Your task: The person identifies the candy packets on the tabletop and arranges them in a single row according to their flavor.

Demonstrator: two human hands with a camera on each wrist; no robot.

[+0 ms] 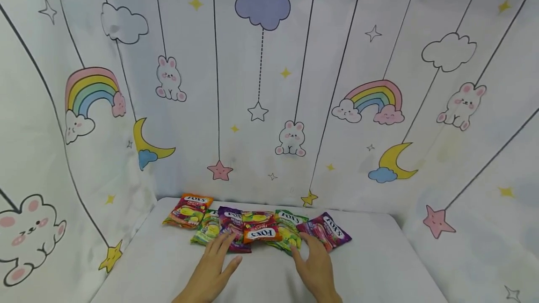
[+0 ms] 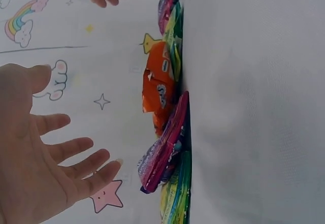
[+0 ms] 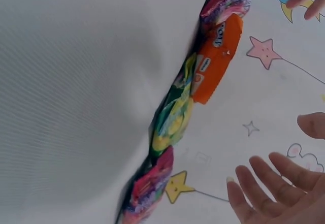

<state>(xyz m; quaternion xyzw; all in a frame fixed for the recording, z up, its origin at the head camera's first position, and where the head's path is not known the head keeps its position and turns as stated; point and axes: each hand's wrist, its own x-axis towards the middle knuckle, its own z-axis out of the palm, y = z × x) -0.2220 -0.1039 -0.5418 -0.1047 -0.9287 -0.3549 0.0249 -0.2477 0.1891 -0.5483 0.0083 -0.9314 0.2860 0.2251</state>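
Several FOX'S candy bags lie in a row across the white table. In the head view, my left hand is over the near edge of the purple candy bag, its fingers spread and relaxed. My right hand is beside the green candy bag and the right purple candy bag, fingers apart. Between the hands sits an orange candy bag with its lettering upside down. Both wrist views show the left hand and the right hand held off the bags with nothing in them.
Another orange candy bag lies at the far left, next to a partly covered green candy bag. White fabric walls printed with clouds, rabbits and stars enclose the table behind and at both sides.
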